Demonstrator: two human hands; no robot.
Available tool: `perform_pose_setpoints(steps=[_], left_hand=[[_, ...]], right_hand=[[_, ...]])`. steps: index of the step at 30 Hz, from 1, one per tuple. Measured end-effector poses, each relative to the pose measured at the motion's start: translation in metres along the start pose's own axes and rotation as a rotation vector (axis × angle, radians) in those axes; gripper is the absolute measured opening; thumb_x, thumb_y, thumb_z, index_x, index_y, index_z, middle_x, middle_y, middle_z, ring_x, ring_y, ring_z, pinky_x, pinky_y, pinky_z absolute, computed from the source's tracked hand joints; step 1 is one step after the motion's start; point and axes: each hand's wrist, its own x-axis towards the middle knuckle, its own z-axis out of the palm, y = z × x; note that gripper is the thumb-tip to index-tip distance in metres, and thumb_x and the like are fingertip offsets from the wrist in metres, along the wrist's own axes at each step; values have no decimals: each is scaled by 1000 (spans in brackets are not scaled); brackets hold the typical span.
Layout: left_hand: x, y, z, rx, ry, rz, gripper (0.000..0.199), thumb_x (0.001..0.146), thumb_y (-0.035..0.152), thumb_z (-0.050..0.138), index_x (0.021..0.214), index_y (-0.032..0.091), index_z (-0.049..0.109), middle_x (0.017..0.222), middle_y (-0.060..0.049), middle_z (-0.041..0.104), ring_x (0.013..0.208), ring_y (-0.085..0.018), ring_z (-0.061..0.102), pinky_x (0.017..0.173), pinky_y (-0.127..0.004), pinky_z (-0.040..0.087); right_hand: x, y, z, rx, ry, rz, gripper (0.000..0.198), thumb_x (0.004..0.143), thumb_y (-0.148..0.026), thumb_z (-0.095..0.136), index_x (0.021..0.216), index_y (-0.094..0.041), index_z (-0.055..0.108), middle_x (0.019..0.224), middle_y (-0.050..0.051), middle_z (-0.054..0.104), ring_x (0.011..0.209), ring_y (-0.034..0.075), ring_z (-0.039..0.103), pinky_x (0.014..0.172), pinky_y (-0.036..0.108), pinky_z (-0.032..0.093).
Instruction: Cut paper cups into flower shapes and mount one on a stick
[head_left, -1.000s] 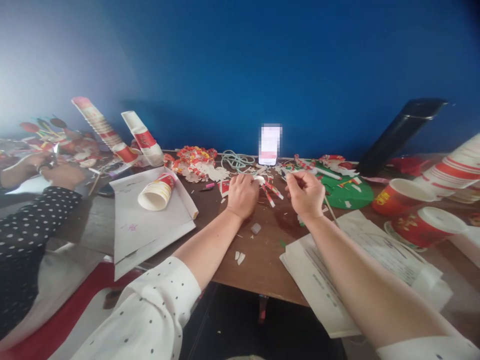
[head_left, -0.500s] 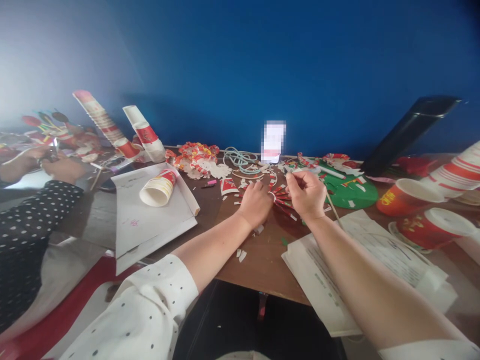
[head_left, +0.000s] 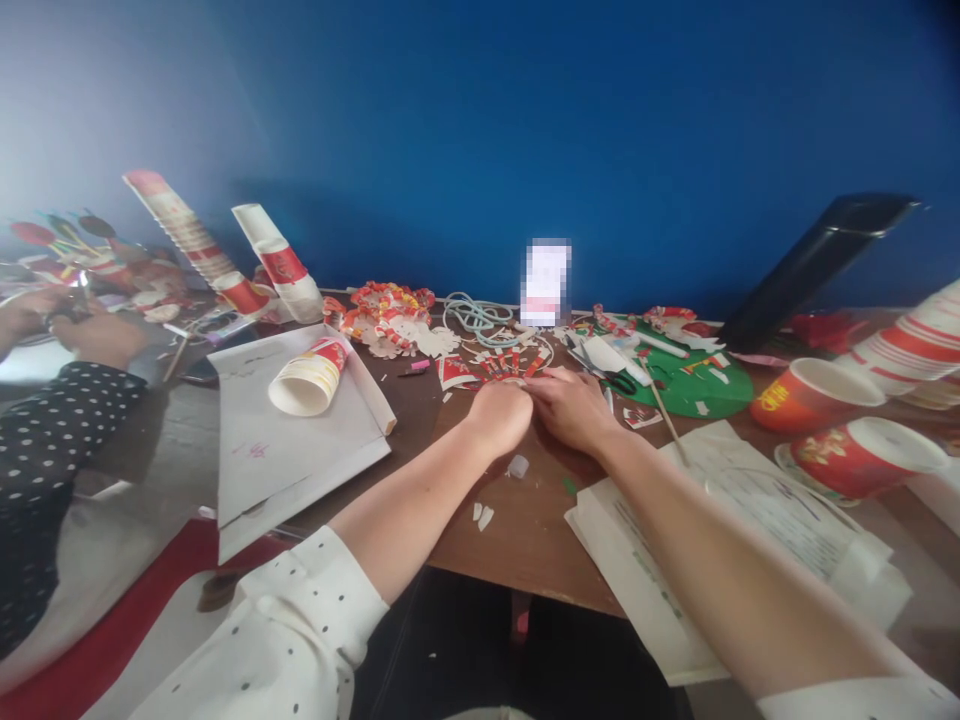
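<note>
A paper cup cut into red-and-white strips (head_left: 511, 362) fans out just beyond my hands, low over the table. My left hand (head_left: 501, 415) is curled closed on its near side, the fingertips mostly hidden behind the knuckles. From the right, my right hand (head_left: 576, 408) meets it, fingers together and pressed on the cup's middle beside my left hand. Dark-handled scissors (head_left: 621, 382) lie just right of my right hand, near a white piece (head_left: 606, 355). A red-and-white cup scrap (head_left: 453, 371) sits left of the strips.
A lit phone (head_left: 546, 285) stands against the blue wall. Paper cups (head_left: 306, 385) lie on a white box at left; more cups (head_left: 817, 392) stand at right beside a black flask (head_left: 814, 265). A green disc (head_left: 697, 385) holds scraps. A co-worker's hands (head_left: 97, 335) are far left.
My right hand has come down and left from its raised pinch to meet my left hand at the cut cup. The scissors and white piece beside it are now uncovered.
</note>
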Motion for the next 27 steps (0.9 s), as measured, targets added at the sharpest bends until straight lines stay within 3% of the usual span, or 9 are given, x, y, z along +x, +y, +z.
perform_pose_setpoints(steps=[2, 6, 10, 13, 17, 20, 23, 27], left_hand=[[2, -9, -6, 5, 27, -55, 28, 77, 6, 45, 89, 11, 69, 92, -18, 69, 88, -27, 65, 82, -36, 48], [8, -30, -15, 42, 294, -130, 34, 74, 3, 43, 91, 15, 70, 95, -13, 69, 95, -25, 62, 86, -35, 46], [9, -33, -11, 58, 183, -15, 28, 76, 5, 46, 86, 15, 71, 89, -12, 69, 97, -25, 59, 86, -34, 46], [9, -27, -5, 76, 126, -5, 22, 78, 10, 48, 82, 12, 70, 90, -16, 67, 96, -28, 59, 82, -36, 47], [9, -24, -1, 72, 161, -37, 20, 82, 18, 51, 77, 14, 70, 88, -16, 66, 91, -29, 60, 79, -38, 47], [10, -24, 2, 43, 173, -85, 18, 83, 23, 53, 80, 15, 69, 86, -14, 67, 88, -28, 61, 81, -38, 45], [13, -24, 7, 7, 208, -138, 20, 84, 23, 51, 86, 14, 68, 88, -14, 67, 87, -27, 61, 81, -38, 45], [19, -25, 13, -48, 231, -117, 23, 86, 17, 45, 85, 15, 68, 93, -13, 66, 91, -27, 60, 80, -36, 44]], right_hand=[[1, -4, 1, -43, -20, 42, 31, 92, -28, 42, 106, -29, 69, 112, 4, 69, 123, 24, 49, 103, 46, 25], [3, -5, 3, -79, -13, 70, 32, 93, -28, 40, 93, -23, 72, 108, 6, 70, 122, 25, 49, 107, 51, 13], [3, -2, 3, -82, -3, 38, 31, 93, -28, 41, 99, -25, 70, 113, 5, 69, 121, 24, 49, 107, 52, 11], [3, 0, -1, -80, -10, 51, 29, 92, -28, 43, 97, -27, 72, 112, 3, 69, 116, 24, 52, 103, 48, 19], [3, 1, -3, -62, 48, 148, 30, 90, -34, 45, 90, -28, 74, 100, 2, 72, 97, 21, 61, 85, 34, 36], [5, -1, -2, -77, 113, 261, 28, 88, -41, 48, 93, -30, 74, 94, 3, 72, 90, 21, 61, 74, 31, 37], [8, -6, 1, -120, 61, 296, 30, 86, -47, 50, 87, -28, 74, 88, 5, 71, 84, 22, 62, 69, 31, 36], [12, -12, 4, -182, 40, 286, 27, 87, -39, 50, 89, -26, 73, 89, 6, 70, 83, 23, 61, 68, 31, 36]])
